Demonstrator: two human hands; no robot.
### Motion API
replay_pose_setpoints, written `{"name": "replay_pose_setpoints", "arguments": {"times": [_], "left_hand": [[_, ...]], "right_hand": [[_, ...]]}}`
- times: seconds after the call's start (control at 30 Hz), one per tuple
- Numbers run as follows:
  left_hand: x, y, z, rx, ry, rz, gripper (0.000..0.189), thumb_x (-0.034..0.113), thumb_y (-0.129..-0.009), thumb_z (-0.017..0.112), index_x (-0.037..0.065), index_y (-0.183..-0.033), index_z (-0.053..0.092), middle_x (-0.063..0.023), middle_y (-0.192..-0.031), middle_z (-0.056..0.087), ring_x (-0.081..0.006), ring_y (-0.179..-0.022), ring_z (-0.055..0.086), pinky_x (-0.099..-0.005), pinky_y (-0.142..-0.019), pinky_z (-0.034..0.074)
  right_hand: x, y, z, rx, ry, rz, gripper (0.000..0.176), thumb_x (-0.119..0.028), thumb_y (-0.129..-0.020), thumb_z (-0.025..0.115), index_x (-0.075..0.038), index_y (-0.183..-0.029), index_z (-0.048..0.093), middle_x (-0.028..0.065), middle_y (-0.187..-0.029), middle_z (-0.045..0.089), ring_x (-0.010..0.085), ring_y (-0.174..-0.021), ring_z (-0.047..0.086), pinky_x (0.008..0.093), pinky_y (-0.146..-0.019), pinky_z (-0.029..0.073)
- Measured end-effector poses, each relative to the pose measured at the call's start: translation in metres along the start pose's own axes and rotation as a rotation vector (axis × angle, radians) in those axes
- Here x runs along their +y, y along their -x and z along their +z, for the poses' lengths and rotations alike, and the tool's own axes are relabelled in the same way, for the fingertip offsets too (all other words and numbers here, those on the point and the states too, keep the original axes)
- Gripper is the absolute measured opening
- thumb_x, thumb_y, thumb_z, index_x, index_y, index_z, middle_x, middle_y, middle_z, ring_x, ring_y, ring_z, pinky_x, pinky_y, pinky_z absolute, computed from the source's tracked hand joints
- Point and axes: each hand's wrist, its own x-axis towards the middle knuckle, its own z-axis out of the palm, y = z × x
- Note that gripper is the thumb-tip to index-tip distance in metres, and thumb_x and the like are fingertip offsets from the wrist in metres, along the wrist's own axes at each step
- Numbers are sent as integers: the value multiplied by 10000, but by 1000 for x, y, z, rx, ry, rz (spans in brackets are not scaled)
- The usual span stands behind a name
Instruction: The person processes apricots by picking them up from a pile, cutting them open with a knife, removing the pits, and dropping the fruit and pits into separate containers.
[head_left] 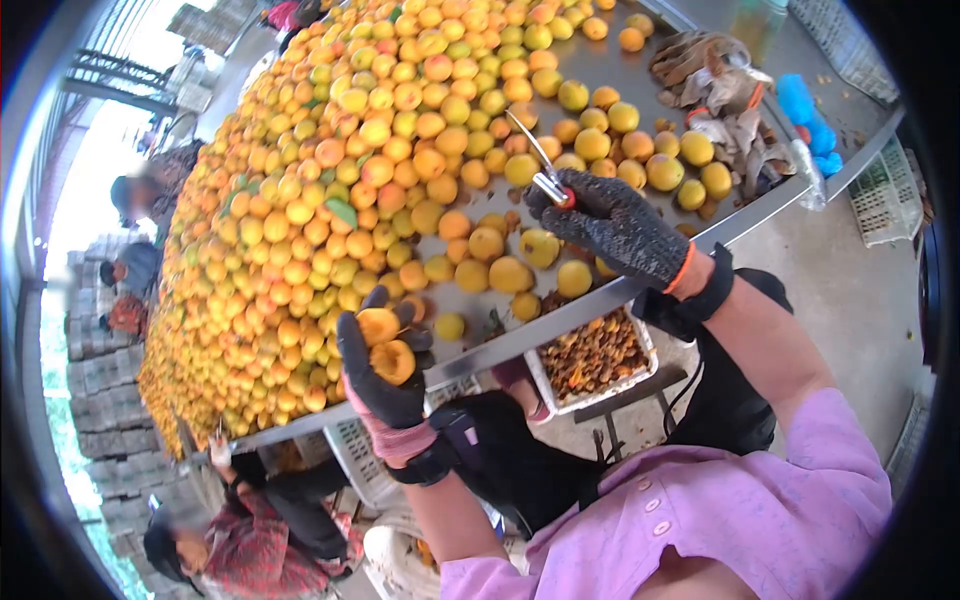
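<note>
My left hand (385, 385), in a dark glove with a pink cuff, is closed around a split apricot at the table's front edge. One apricot half (378, 326) rests beside a second half (392, 362), whose cut side shows a hollow. My right hand (625, 230), in a dark speckled glove with an orange cuff, grips a small knife (535, 145) with a thin blade and red on its handle. The blade points up and away, over loose apricots (592, 144) on the metal table (460, 250). No pit is visible in the halves.
A large apricot heap (300, 210) covers the table's left and back. Crumpled brown cloth or bags (710, 75) and a blue plastic item (800, 110) lie right. Below the edge stands a white crate (605, 400) of pits and scraps. Another person (250, 550) sits lower left.
</note>
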Motion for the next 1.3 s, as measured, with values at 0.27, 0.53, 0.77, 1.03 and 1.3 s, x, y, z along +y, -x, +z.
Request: {"name": "replay_pose_setpoints", "arguments": {"times": [0.27,0.53,0.77,1.03,1.3], "left_hand": [[2,82,-138,356,-446,-101,518,477,-908,430,-6,-1054,545,-107,-827,622,-149,-583,587,-255,-479,464],[-20,52,-147,517,-1333,118,597,323,-760,715,-27,-1186,487,-191,-1156,529,-304,-1083,520,-395,-924,406],[-8,-57,1,15,-982,151,416,274,-775,702,-4,-1062,588,-161,-1044,592,-260,-929,591,-346,-806,462],[-77,-123,61,-167,-1830,366,542,582,-731,589,50,-816,649,-218,-953,610,-346,-932,568,-424,-799,434],[-68,-108,82,-480,-1717,324,528,527,-833,501,39,-952,663,-189,-884,656,-361,-884,617,-426,-736,499]], "right_hand": [[16,11,-9,1,770,-45,279,-162,-839,632,-10,-1062,561,153,-884,642,228,-791,637,321,-718,489],[22,12,-13,259,703,-203,220,-209,-823,602,-36,-922,509,209,-729,581,389,-710,582,437,-589,442],[6,0,-24,446,622,-228,245,-224,-810,631,-7,-827,520,208,-688,567,385,-661,569,424,-556,424],[-12,-5,-29,355,728,-25,276,-285,-803,606,-21,-863,549,213,-678,575,378,-659,588,435,-547,445],[-4,-1,-32,327,795,-8,246,-320,-819,534,-82,-875,553,136,-612,583,343,-565,581,440,-486,423]]}}
